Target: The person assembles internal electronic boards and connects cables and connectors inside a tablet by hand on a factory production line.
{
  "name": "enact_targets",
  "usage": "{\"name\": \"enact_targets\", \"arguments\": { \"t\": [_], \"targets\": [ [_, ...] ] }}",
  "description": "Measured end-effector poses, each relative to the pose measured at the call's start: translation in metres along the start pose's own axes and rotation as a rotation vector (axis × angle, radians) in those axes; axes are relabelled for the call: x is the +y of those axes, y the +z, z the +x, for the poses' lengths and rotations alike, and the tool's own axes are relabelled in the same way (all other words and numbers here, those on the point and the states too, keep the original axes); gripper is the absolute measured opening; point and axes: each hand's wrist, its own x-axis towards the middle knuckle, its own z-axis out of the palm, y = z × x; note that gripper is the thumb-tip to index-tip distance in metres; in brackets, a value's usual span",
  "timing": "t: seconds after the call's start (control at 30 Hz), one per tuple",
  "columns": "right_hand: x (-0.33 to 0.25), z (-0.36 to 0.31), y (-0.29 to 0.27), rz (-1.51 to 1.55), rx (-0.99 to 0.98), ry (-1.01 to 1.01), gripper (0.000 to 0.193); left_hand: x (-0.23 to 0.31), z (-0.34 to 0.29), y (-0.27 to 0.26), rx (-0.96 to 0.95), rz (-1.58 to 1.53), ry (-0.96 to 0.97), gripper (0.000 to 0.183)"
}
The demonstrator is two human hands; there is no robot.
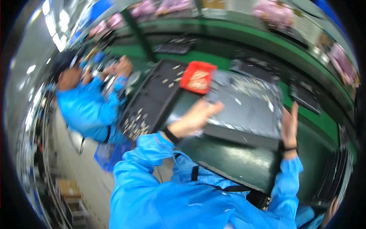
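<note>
A large grey flat panel (240, 108) with glossy, film-like edges lies on a thick black slab (244, 138) in front of me. At the panel's left edge is my left hand (194, 117), one digit reaching over the surface; blur hides how its other fingers lie. My right hand (289, 124) stands along the right edge, its fingers stretched upward and apart. Whether either palm presses on the panel cannot be made out. Touching the panel's far left corner is a red bin (198, 77) full of small pale pieces.
Left of the panel, a black tray (152, 97) carries scattered pale pieces. Several dark panels (255, 68) lie on the green line beyond. A co-worker in blue (89, 103) works at left; people in pink sit opposite. Dark panels (335, 175) stand stacked at right.
</note>
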Motion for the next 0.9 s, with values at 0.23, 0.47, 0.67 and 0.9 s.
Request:
{"name": "enact_targets", "arguments": {
  "t": [0.23, 0.47, 0.67, 0.9],
  "targets": [
    [0.045, -0.118, -0.031, -0.431, 0.386, 0.078, 0.052, -0.050, -0.084, -0.023, 0.180, 0.641, 0.267, 0.049],
    [0.057, -0.124, -0.070, -0.462, 0.499, -0.040, 0.055, -0.111, -0.144, -0.193, 1.038, 1.104, 0.257, 0.018],
    [0.043, -0.113, -0.060, -0.512, 0.412, -0.064, 0.053, -0.118, -0.135, -0.227, 0.914, 1.277, 0.260, 0.019],
    [0.025, -0.114, -0.032, -1.030, 0.686, -0.348, 0.043, -0.101, -0.144, -0.236, 0.955, 0.892, 0.310, 0.015]
  ]
}}
